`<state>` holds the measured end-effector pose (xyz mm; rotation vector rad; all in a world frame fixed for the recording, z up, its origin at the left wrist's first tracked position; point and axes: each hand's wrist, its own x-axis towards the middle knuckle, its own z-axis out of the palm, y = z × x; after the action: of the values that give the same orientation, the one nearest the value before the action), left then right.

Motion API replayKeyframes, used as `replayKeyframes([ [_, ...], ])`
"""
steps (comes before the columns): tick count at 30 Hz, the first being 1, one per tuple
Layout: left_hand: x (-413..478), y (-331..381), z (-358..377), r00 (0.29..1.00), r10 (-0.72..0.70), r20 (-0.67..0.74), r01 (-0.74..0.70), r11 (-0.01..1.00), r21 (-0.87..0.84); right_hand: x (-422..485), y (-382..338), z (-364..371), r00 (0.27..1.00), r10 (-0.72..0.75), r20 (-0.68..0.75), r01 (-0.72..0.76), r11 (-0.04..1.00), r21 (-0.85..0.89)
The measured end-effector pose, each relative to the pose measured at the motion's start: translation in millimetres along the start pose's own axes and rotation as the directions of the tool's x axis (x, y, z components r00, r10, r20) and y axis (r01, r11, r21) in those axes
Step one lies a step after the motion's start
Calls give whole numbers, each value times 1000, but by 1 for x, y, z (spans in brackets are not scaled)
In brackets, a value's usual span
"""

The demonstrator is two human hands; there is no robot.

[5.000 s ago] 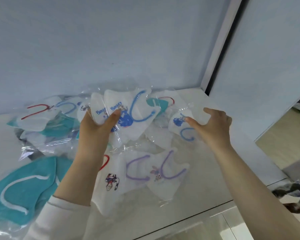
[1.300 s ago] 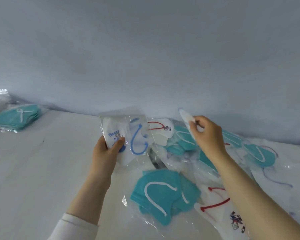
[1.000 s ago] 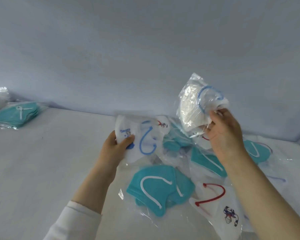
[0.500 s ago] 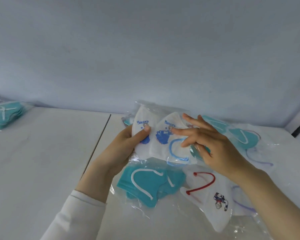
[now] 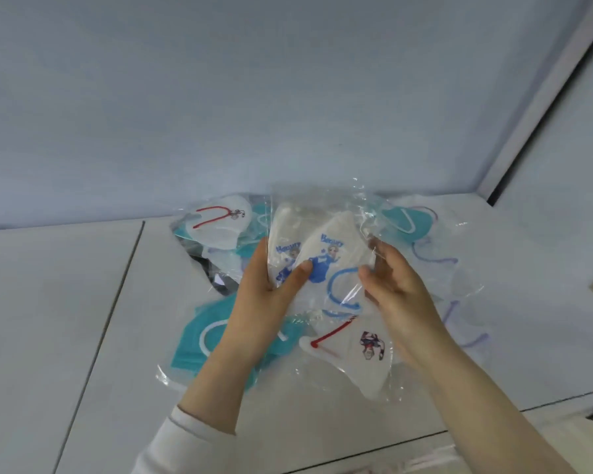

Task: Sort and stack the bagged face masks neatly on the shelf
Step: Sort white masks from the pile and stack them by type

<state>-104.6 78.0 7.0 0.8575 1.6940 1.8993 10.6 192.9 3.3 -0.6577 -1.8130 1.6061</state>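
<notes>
Above the white shelf surface (image 5: 65,319), near the back wall, the person holds two clear-bagged white masks with blue ear loops and a blue cartoon print (image 5: 317,265), one overlapping the other. The left hand (image 5: 264,302) grips the left edge of the pair, thumb pressed across the front over the print and fingers behind. The right hand (image 5: 396,289) closes on the right edge, thumb on the front film; its remaining fingers are hidden behind the bags.

Beneath and around the held pair lies an unsorted heap: a teal bagged mask with white loops (image 5: 199,343) under the left wrist, a white bagged mask with a red loop and a small figure print (image 5: 353,354) under the right wrist, another red-looped white mask (image 5: 220,220) at the rear, a second teal mask (image 5: 408,220) at rear right and purple-looped masks (image 5: 459,295) to the right.

Assessment: the step in hand appears to be squaring two matching bags into one set. To do it well, both prints should face the same way, the edges should be brought flush, and the slippery film pinched firmly so the bags do not slide apart. The set should then go on bare shelf, well apart from the heap.
</notes>
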Motion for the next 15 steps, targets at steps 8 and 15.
replayKeyframes([
  [8, -15, -22, 112, 958, 102, 270, -125, 990, 69, -31, 7, -101, 948, -62, -312, 52, 998, -41],
  [15, -17, -27, 220, 959, 141, 245, -166, 982, 85, -31, 13, -203, 954, -156, -255, 153, 988, -31],
])
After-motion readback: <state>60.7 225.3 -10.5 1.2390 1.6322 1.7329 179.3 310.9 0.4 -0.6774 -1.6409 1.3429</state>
